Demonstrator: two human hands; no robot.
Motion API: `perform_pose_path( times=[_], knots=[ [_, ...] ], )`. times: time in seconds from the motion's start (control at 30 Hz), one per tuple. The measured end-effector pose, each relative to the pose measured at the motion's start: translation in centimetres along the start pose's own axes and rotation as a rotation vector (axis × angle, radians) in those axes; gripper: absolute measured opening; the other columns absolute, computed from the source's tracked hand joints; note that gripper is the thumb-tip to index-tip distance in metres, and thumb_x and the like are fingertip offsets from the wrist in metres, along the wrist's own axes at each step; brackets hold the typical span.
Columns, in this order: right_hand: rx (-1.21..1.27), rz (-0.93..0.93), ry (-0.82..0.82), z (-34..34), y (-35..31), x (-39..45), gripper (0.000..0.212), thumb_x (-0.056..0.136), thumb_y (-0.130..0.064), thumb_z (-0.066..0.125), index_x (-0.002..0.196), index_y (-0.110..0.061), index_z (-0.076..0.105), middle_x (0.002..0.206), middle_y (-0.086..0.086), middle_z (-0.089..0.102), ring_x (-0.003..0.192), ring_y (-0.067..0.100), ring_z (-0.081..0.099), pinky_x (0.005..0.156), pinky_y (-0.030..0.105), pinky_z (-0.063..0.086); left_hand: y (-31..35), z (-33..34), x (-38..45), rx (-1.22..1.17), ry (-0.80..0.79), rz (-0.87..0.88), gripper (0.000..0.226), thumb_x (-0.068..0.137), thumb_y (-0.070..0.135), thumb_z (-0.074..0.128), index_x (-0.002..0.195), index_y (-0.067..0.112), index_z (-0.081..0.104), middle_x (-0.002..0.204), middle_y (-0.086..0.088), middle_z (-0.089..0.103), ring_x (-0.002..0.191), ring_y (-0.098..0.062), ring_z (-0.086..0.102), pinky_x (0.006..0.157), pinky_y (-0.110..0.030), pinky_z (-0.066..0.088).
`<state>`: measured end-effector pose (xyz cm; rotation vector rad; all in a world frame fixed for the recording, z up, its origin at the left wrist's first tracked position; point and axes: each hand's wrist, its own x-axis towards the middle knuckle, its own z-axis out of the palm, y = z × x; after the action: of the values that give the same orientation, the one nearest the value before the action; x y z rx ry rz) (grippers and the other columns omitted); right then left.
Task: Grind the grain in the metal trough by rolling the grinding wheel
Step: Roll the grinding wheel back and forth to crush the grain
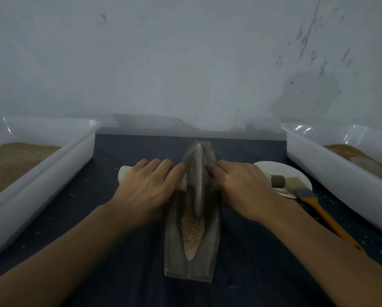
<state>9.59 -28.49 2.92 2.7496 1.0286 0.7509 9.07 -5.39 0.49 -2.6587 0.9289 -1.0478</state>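
Behind everything stands a pale grey wall (185,63) with dark marks on its right part. Below it lies a dark blue table (130,262), seen from the head camera.

A long grey metal trough (210,251), shaped like a little boat, sits in the middle of the table and points from the near edge toward the wall. Crushed tan grain (192,231) lies in its groove, mostly at the near end. A thin round grey metal grinding wheel (198,185) stands upright on its edge in the groove, near the middle of the trough. A pale handle bar (124,172) goes through the wheel and sticks out on both sides.

The left hand (145,189) lies palm down on the bar left of the wheel, its fingers bent over it. The right hand (243,187) lies the same way on the bar right of the wheel.

A white plastic tub (70,156) with brown grain sits at the left edge of the table. Another white plastic tub (318,165) with brown grain sits at the right edge. Between the trough and the right tub is a round white plate (272,167). A brush with an orange handle (318,209) rests partly on the plate, and a small brown cylinder (278,181) lies on it too.
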Motion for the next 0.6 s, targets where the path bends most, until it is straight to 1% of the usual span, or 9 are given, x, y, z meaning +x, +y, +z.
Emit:
perform_pose_path(
  times=[0.07,0.17,0.27,0.37,0.43,0.47,0.5,0.53,0.6],
  knots=[
    [0.017,0.005,0.021,0.0,-0.2,-0.5,0.052,0.070,-0.019,0.079,0.118,-0.010,0.059,0.100,0.007,0.063,0.078,0.026,0.061,0.060,0.041,0.052,0.2,0.0,-0.2,-0.005,0.032,0.013,0.073,0.070,0.043,0.075,0.128,0.010,0.046,0.102,-0.006,0.056,0.080,-0.023,0.055,0.066,-0.037,0.043],
    [0.018,0.018,0.078,0.0,-0.2,-0.8,0.053,0.059,-0.012,0.084,0.108,-0.006,0.064,0.088,0.008,0.064,0.066,0.028,0.061,0.049,0.036,0.048,0.5,0.0,-0.3,0.012,0.050,0.029,0.072,0.070,0.041,0.076,0.129,0.009,0.047,0.104,-0.007,0.056,0.081,-0.024,0.055,0.067,-0.038,0.043],
    [0.027,0.007,0.096,0.1,0.0,-0.8,0.057,0.056,-0.014,0.086,0.108,-0.006,0.064,0.088,0.009,0.064,0.067,0.029,0.061,0.050,0.037,0.049,0.7,-0.1,-0.1,0.026,0.033,0.015,0.073,0.069,0.040,0.077,0.128,0.009,0.049,0.104,-0.007,0.057,0.082,-0.026,0.056,0.068,-0.039,0.045],
    [0.033,-0.016,0.057,-0.2,0.4,-0.7,0.060,0.062,-0.019,0.083,0.115,-0.008,0.061,0.096,0.008,0.062,0.073,0.028,0.061,0.053,0.035,0.047,0.6,-0.3,0.3,0.012,-0.004,0.009,0.074,0.066,0.040,0.077,0.127,0.011,0.048,0.100,-0.005,0.056,0.080,-0.024,0.056,0.067,-0.038,0.046],
    [0.019,0.014,-0.027,-0.3,0.9,-0.5,0.063,0.072,-0.027,0.077,0.127,-0.013,0.050,0.111,0.004,0.053,0.077,0.024,0.059,0.056,0.036,0.049,0.1,-0.4,0.7,-0.030,-0.018,0.032,0.071,0.066,0.038,0.077,0.126,0.013,0.047,0.095,-0.001,0.056,0.077,-0.021,0.056,0.063,-0.035,0.045],
    [0.014,0.040,-0.067,-0.3,1.2,-0.4,0.063,0.077,-0.029,0.074,0.130,-0.014,0.045,0.116,0.003,0.046,0.076,0.022,0.057,0.058,0.037,0.049,-0.4,-0.4,0.9,-0.052,-0.029,0.042,0.068,0.067,0.035,0.078,0.124,0.014,0.047,0.093,0.000,0.056,0.076,-0.020,0.057,0.061,-0.033,0.044],
    [-0.004,0.073,-0.095,-0.3,1.5,-0.3,0.059,0.079,-0.029,0.072,0.129,-0.015,0.044,0.116,0.003,0.042,0.073,0.021,0.056,0.057,0.036,0.048,-0.9,-0.4,1.1,-0.066,-0.052,0.044,0.063,0.069,0.032,0.078,0.122,0.016,0.048,0.093,0.001,0.056,0.076,-0.019,0.057,0.058,-0.031,0.042],
    [-0.039,0.113,-0.120,-0.4,1.7,-0.2,0.052,0.080,-0.029,0.071,0.123,-0.016,0.045,0.114,0.004,0.041,0.070,0.021,0.054,0.056,0.036,0.045,-1.4,-0.3,1.2,-0.074,-0.090,0.029,0.057,0.071,0.030,0.077,0.119,0.018,0.048,0.094,0.002,0.056,0.077,-0.018,0.058,0.056,-0.029,0.038],
    [-0.147,0.197,-0.165,-0.6,2.0,0.1,0.037,0.080,-0.032,0.070,0.107,-0.018,0.048,0.106,0.004,0.048,0.072,0.023,0.055,0.053,0.034,0.034,-2.3,0.0,1.2,-0.078,-0.177,-0.069,0.040,0.078,0.030,0.069,0.110,0.024,0.046,0.097,0.004,0.054,0.082,-0.019,0.059,0.056,-0.029,0.035]
  ],
)
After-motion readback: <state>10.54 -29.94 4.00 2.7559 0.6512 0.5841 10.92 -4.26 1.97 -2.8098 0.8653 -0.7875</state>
